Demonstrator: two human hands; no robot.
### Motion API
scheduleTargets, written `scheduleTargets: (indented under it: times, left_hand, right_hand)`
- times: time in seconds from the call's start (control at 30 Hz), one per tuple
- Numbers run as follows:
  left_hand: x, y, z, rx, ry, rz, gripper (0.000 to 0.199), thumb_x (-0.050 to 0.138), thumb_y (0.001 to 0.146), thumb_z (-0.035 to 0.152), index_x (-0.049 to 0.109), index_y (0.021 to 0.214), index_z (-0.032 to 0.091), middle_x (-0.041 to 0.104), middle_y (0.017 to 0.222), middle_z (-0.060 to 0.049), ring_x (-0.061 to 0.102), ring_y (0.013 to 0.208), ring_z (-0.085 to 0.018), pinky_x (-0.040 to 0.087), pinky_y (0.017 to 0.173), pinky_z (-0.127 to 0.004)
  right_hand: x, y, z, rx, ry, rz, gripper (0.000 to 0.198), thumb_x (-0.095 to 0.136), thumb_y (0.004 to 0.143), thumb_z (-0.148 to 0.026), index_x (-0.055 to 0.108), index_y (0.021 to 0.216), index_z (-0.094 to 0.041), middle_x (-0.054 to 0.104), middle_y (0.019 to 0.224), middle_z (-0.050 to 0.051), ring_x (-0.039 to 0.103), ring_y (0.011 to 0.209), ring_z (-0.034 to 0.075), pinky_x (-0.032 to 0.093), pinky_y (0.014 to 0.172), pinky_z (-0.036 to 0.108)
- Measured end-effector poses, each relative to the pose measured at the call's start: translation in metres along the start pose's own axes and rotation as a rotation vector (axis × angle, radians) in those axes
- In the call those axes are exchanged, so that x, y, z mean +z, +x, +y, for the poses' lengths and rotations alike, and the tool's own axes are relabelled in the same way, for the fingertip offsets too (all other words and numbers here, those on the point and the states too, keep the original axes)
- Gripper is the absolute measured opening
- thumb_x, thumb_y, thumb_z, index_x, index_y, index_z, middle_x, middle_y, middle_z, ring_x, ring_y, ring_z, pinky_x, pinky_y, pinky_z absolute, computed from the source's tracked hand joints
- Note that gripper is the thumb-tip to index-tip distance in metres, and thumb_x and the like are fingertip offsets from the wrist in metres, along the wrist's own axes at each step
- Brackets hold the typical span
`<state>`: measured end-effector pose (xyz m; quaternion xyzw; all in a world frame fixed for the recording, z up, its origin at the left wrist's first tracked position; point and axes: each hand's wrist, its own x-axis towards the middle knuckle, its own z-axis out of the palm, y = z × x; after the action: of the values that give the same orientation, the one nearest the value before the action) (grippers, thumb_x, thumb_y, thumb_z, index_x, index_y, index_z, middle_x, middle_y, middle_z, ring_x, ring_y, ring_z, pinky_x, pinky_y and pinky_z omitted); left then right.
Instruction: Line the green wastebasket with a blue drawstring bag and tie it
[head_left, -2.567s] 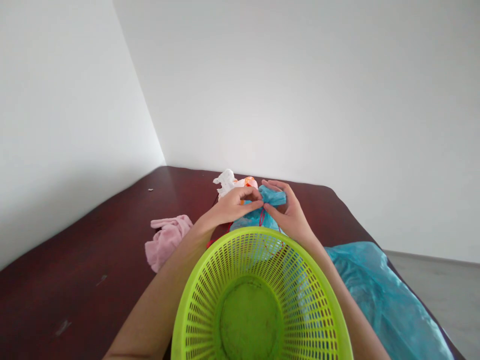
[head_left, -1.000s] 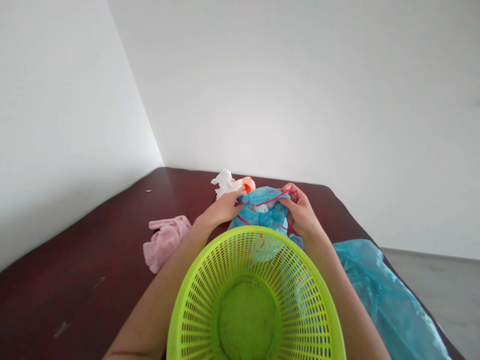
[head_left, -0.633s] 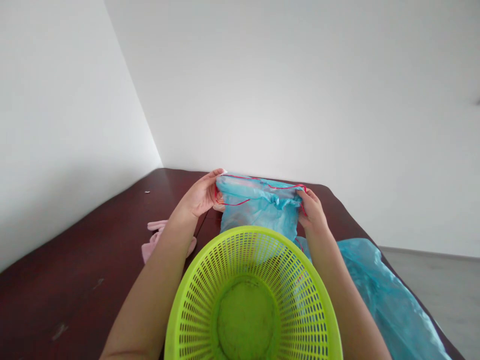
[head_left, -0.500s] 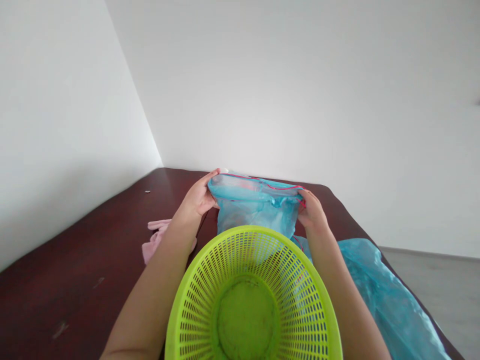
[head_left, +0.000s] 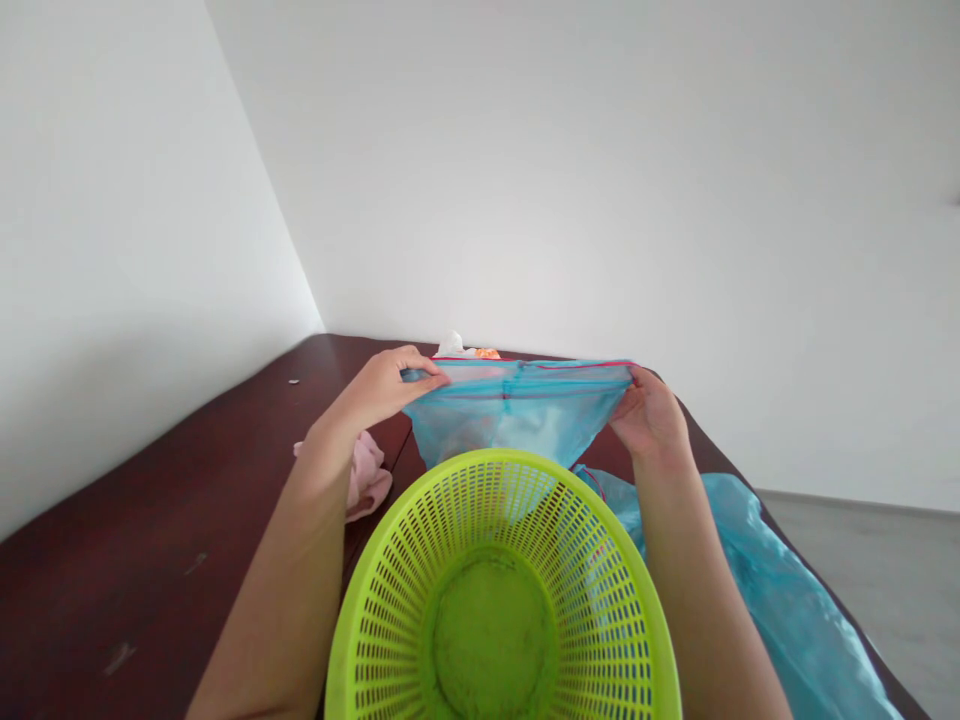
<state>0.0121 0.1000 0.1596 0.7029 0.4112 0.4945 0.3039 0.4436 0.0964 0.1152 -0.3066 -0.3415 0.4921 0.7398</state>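
Behind the basket, a see-through blue drawstring plastic bag (head_left: 517, 410) with a red cord along its top edge is stretched between my hands. My left hand (head_left: 390, 382) pinches the bag's left top corner between thumb and fingers. At the opposite corner, my right hand (head_left: 651, 412) grips the rim, with its fingers partly behind the plastic. A lime-green slotted plastic basket (head_left: 495, 630), with nothing inside, stands between my forearms and hides the bag's lower part.
A pink cloth (head_left: 367, 478) lies by my left forearm on the dark red table (head_left: 150, 510). More blue plastic (head_left: 787, 600) spreads along the right edge. A white and orange item (head_left: 457, 348) shows behind the bag. Walls border the back and left.
My hands have moved apart, pulling the bag's top edge wider and straighter. My left hand has turned to a pinch over the corner. The white and orange item now shows more behind the bag.
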Motion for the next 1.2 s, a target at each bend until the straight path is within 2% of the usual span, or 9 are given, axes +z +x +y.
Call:
scheduleTargets:
  times: [0.17, 0.37, 0.5, 0.63, 0.8, 0.9, 1.0, 1.07, 1.2]
  left_hand:
    - [0.001, -0.001, -0.004, 0.093, 0.405, 0.179, 0.041, 0.1, 0.087, 0.026, 0.092, 0.126, 0.03, 0.076, 0.109, -0.009, 0.073, 0.107, -0.034, 0.058, 0.106, -0.04]
    - [0.012, -0.008, 0.014, 0.144, 0.753, 0.291, 0.078, 0.077, 0.101, 0.019, 0.058, 0.177, 0.028, 0.064, 0.159, -0.02, 0.076, 0.128, -0.044, 0.063, 0.115, -0.055]
    - [0.001, -0.014, 0.013, 0.186, 0.767, 0.116, 0.083, 0.067, 0.096, 0.007, 0.063, 0.175, 0.032, 0.059, 0.171, -0.015, 0.068, 0.15, -0.042, 0.056, 0.135, -0.057]
    - [-0.014, -0.018, 0.009, 0.176, 0.743, -0.161, 0.07, 0.061, 0.09, 0.002, 0.087, 0.146, 0.034, 0.043, 0.191, -0.005, 0.056, 0.167, -0.041, 0.045, 0.145, -0.065]
    - [0.007, -0.016, 0.023, 0.285, 0.675, -0.06, 0.087, 0.064, 0.092, -0.002, 0.07, 0.17, 0.036, 0.024, 0.2, -0.008, 0.033, 0.183, -0.044, 0.03, 0.15, -0.071]
    - [0.028, -0.013, 0.034, 0.369, 0.567, 0.004, 0.08, 0.074, 0.091, 0.001, 0.074, 0.165, 0.034, 0.045, 0.186, -0.012, 0.046, 0.173, -0.042, 0.034, 0.148, -0.066]
    - [0.045, -0.012, 0.036, 0.387, 0.388, -0.099, 0.048, 0.08, 0.091, 0.005, 0.09, 0.129, 0.032, 0.077, 0.14, -0.011, 0.069, 0.14, -0.038, 0.048, 0.135, -0.058]
    - [0.055, -0.012, 0.028, 0.306, 0.292, -0.248, 0.032, 0.08, 0.094, 0.008, 0.092, 0.113, 0.03, 0.084, 0.114, -0.009, 0.076, 0.113, -0.033, 0.058, 0.115, -0.047]
    - [0.075, -0.013, -0.005, 0.11, 0.317, -0.494, 0.021, 0.078, 0.099, 0.014, 0.093, 0.096, 0.027, 0.085, 0.088, -0.006, 0.074, 0.077, -0.026, 0.056, 0.079, -0.036]
  right_hand:
    - [0.02, -0.019, -0.01, 0.022, -0.031, -0.055, 0.029, 0.1, 0.081, -0.035, 0.073, 0.086, -0.027, 0.079, 0.084, -0.004, 0.069, 0.072, 0.017, 0.062, 0.066, 0.029]
    - [0.034, -0.027, -0.016, -0.252, 0.056, 0.048, 0.033, 0.101, 0.078, -0.029, 0.071, 0.09, -0.027, 0.075, 0.087, -0.006, 0.066, 0.074, 0.012, 0.056, 0.068, 0.024]
    - [0.028, -0.026, -0.02, -0.253, 0.026, 0.058, 0.031, 0.098, 0.08, -0.031, 0.069, 0.092, -0.027, 0.073, 0.086, -0.006, 0.065, 0.073, 0.013, 0.055, 0.067, 0.026]
    - [0.024, -0.027, -0.016, -0.168, -0.166, 0.009, 0.027, 0.092, 0.081, -0.029, 0.072, 0.098, -0.029, 0.07, 0.082, -0.005, 0.065, 0.072, 0.017, 0.056, 0.066, 0.031]
    - [0.035, -0.032, -0.009, -0.205, -0.233, 0.012, 0.046, 0.085, 0.073, -0.02, 0.075, 0.117, -0.029, 0.083, 0.114, 0.004, 0.077, 0.1, 0.022, 0.063, 0.085, 0.035]
    - [0.046, -0.042, -0.016, -0.431, -0.273, 0.021, 0.045, 0.084, 0.074, -0.017, 0.078, 0.117, -0.028, 0.083, 0.128, 0.007, 0.077, 0.12, 0.023, 0.062, 0.107, 0.038]
    - [0.057, -0.059, -0.03, -0.556, -0.371, -0.08, 0.027, 0.082, 0.085, -0.015, 0.084, 0.109, -0.027, 0.086, 0.122, 0.008, 0.08, 0.118, 0.025, 0.063, 0.112, 0.043]
    - [0.061, -0.068, -0.034, -0.455, -0.451, -0.264, 0.009, 0.079, 0.099, -0.023, 0.086, 0.103, -0.027, 0.088, 0.109, 0.007, 0.083, 0.099, 0.025, 0.067, 0.098, 0.045]
    - [0.06, -0.068, -0.015, -0.077, -0.706, -0.731, 0.028, 0.066, 0.117, -0.043, 0.087, 0.109, -0.026, 0.09, 0.107, 0.006, 0.086, 0.095, 0.027, 0.07, 0.093, 0.047]
